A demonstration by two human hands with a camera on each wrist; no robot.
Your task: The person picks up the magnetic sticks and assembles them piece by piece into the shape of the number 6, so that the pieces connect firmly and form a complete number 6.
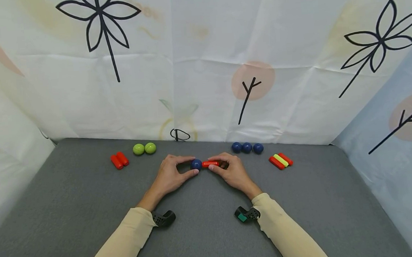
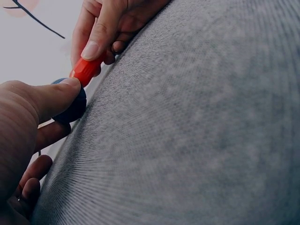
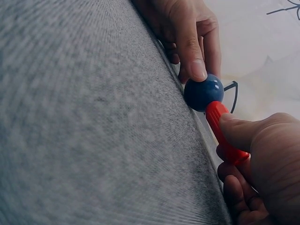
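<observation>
Between thumb and forefinger, my left hand [image 1: 170,175] pinches a dark blue ball [image 1: 196,164] near the middle of the grey table. My right hand [image 1: 234,171] pinches a short red ridged rod [image 1: 210,164] lengthwise, its left end right at the ball's side. In the right wrist view the end of the red rod [image 3: 220,123] meets the glossy blue ball [image 3: 204,93]. From the left wrist, the thumb partly covers the blue ball [image 2: 72,108], and the red rod [image 2: 85,71] slants up into the right hand's fingers.
Behind my left hand lie two red rods [image 1: 119,160] and two green balls [image 1: 144,148]. Several blue balls [image 1: 246,148] sit in a row at the back right, beside two red rods with a yellow rod [image 1: 280,160] between them. A patterned white cloth [image 1: 204,104] hangs behind the table.
</observation>
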